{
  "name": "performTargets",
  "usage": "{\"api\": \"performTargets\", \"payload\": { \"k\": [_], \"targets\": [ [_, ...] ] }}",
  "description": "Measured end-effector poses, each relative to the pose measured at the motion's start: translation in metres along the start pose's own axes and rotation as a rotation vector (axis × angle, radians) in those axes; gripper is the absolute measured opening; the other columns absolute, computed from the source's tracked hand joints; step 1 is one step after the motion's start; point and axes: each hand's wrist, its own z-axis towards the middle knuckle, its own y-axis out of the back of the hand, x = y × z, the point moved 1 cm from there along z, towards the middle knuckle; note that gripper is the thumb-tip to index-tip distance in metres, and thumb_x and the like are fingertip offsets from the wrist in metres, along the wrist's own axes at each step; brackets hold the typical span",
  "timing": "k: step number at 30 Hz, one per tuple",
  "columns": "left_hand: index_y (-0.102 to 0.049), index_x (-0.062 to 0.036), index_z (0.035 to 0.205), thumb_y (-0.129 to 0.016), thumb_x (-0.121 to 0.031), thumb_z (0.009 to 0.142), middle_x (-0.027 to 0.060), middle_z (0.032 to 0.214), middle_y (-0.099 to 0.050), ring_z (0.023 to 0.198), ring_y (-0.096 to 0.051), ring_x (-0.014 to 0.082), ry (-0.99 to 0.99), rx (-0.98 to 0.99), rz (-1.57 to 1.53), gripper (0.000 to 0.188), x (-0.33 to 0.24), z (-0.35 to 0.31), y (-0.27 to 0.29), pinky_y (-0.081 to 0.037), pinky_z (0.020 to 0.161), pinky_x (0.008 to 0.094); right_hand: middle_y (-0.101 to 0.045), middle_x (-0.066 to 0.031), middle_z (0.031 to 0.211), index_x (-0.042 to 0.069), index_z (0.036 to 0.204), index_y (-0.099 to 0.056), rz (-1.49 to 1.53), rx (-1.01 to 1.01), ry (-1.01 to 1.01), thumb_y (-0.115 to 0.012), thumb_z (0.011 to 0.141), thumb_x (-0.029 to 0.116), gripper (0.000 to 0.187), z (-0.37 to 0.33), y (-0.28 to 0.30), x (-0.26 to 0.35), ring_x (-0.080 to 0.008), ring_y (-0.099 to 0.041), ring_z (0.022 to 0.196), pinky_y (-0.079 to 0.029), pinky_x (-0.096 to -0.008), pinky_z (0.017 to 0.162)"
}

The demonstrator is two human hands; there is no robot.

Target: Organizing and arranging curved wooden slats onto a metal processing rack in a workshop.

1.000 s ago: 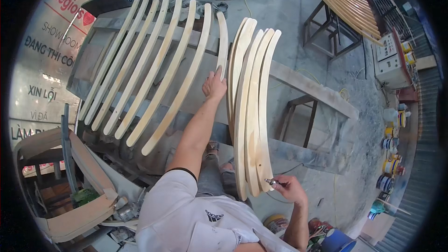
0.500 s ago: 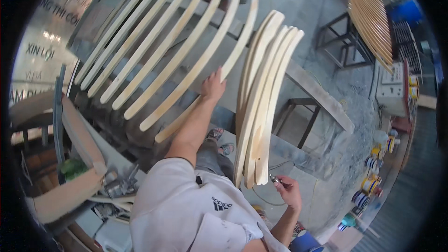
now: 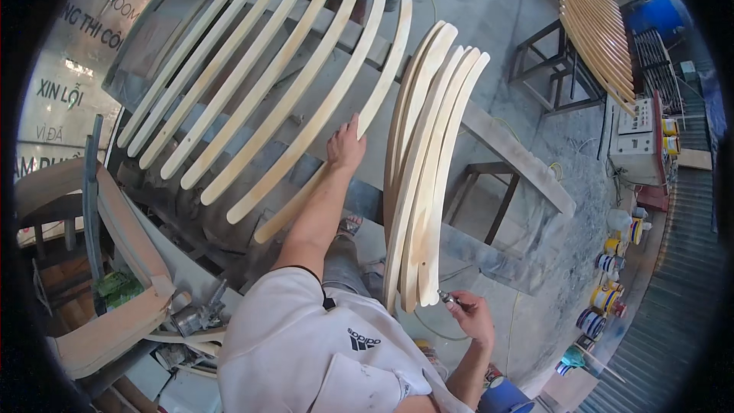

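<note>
Several pale, curved wooden slats lie side by side in a row across a grey bench. My left hand (image 3: 348,147) is closed around the middle of the rightmost slat in that row (image 3: 390,69); the palm side is hidden. Right of it, a stack of similar slats (image 3: 417,206) lies close together, rounded ends toward me. Beside the near end of this stack, my right hand (image 3: 474,317) is closed around a small dark metal tool (image 3: 451,300), whose tip points at the slats. A thin hose runs near that hand. The fingers cover most of the tool.
A long grey beam (image 3: 527,164) slants right of the stack over a dark metal stand (image 3: 497,187). More slats (image 3: 600,27) rest on a far-right stand. Paint cans (image 3: 604,300) line the right wall near a control box (image 3: 638,134). Curved wooden frame parts (image 3: 115,329) lie at left.
The view has shifted slightly. Both hands keep nearly the same places against the slats, with the left still on the rightmost one and the right still holding the tool.
</note>
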Motion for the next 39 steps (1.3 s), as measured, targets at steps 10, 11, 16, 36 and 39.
{"api": "performTargets", "payload": {
  "k": [10, 11, 16, 36, 39],
  "targets": [
    [-0.04, -0.021, 0.146, -0.064, -0.032, 0.089, 0.0128, 0.12, -0.061, 0.108, -0.062, 0.0347, 0.029, 0.001, 0.024, 0.063, 0.002, 0.016, 0.0, -0.051, 0.091, 0.0474, -0.067, -0.0053, 0.092, -0.008, 0.083, -0.063, 0.056, 0.024, 0.07, -0.07, 0.087, 0.005, 0.016, -0.01, 0.011, -0.022, -0.009, -0.047, 0.069, -0.039, -0.0264, 0.058],
    [-0.04, -0.0212, 0.146, -0.065, -0.032, 0.089, 0.0129, 0.121, -0.061, 0.108, -0.062, 0.035, 0.025, -0.006, 0.012, 0.062, 0.005, 0.018, -0.001, -0.051, 0.091, 0.0477, -0.067, -0.0051, 0.092, -0.008, 0.083, -0.063, 0.059, 0.029, 0.072, -0.07, 0.088, 0.005, 0.016, -0.01, 0.013, -0.024, -0.0089, -0.047, 0.069, -0.039, -0.0263, 0.058],
    [-0.042, -0.0212, 0.144, -0.065, -0.031, 0.088, 0.0137, 0.12, -0.062, 0.109, -0.061, 0.0367, 0.019, -0.021, -0.04, 0.061, 0.013, 0.015, -0.003, -0.049, 0.093, 0.0493, -0.068, -0.0112, 0.092, -0.009, 0.084, -0.063, 0.041, 0.041, 0.023, -0.072, 0.087, 0.004, 0.016, -0.011, 0.018, -0.035, -0.0138, -0.054, 0.076, -0.044, -0.028, 0.065],
    [-0.035, -0.0105, 0.147, -0.056, -0.041, 0.093, 0.0168, 0.131, -0.054, 0.125, -0.047, 0.0378, -0.157, -0.012, -0.122, 0.066, -0.045, -0.045, -0.043, -0.039, 0.104, 0.0498, -0.064, -0.0124, 0.082, -0.006, 0.086, -0.063, -0.088, 0.086, 0.158, -0.071, 0.086, 0.008, 0.016, -0.005, 0.022, -0.027, -0.017, -0.048, 0.063, -0.04, -0.0311, 0.056],
    [-0.028, -0.0087, 0.151, -0.054, -0.046, 0.095, 0.017, 0.14, -0.048, 0.131, -0.044, 0.0362, 0.077, 0.163, -0.7, 0.072, -0.071, -0.07, -0.071, -0.036, 0.109, 0.0465, -0.065, -0.0135, 0.081, -0.005, 0.088, -0.064, -0.029, 0.041, 0.147, -0.071, 0.086, 0.009, 0.016, -0.007, 0.019, -0.03, -0.0184, -0.048, 0.062, -0.04, -0.0302, 0.056]
  ]
}}
